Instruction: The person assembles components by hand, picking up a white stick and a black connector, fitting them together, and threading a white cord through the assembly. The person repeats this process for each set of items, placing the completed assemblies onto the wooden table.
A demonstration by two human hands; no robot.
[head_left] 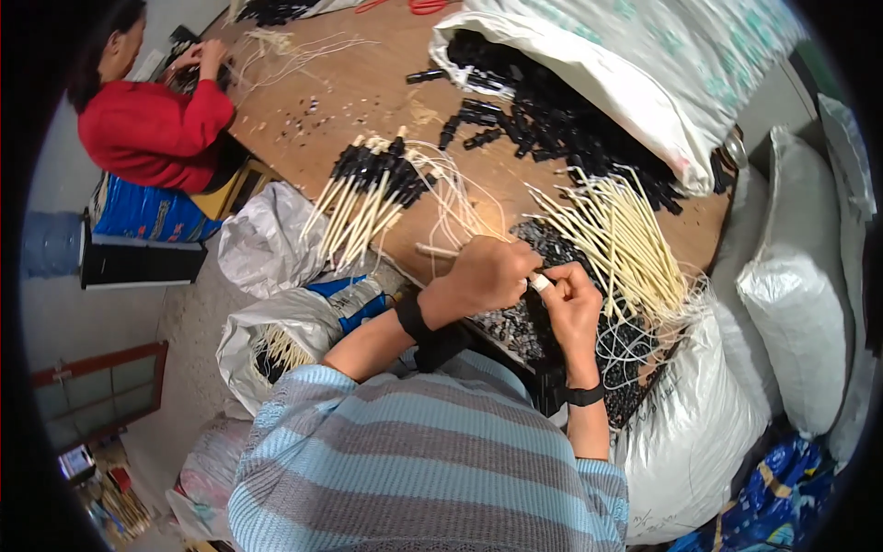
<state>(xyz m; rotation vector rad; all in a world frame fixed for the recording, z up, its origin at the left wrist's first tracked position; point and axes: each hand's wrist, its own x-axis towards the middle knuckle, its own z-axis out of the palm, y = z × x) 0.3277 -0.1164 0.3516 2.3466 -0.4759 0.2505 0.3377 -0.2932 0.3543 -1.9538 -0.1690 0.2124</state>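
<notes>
My left hand (487, 273) is closed in a fist over the near edge of the table. A thin cream tube (436, 249) sticks out on its left side and runs into the fist. Close beside it, my right hand (574, 304) pinches with thumb and fingers; a white wrap (539, 281) shows at a fingertip. What the right fingers hold is too small and hidden to make out. Below and around both hands lies a heap of small black pieces (510, 329). To the right is a large bundle of cream tubes (618, 235) with thin white wires (635, 345).
Cream tubes with black ends (368, 189) lie left on the wooden table (368, 83). Black connectors (524, 115) spill from a white sack (635, 55). Full sacks (796, 276) stand at right, open bags (267, 235) at left. A person in red (152, 129) works at far left.
</notes>
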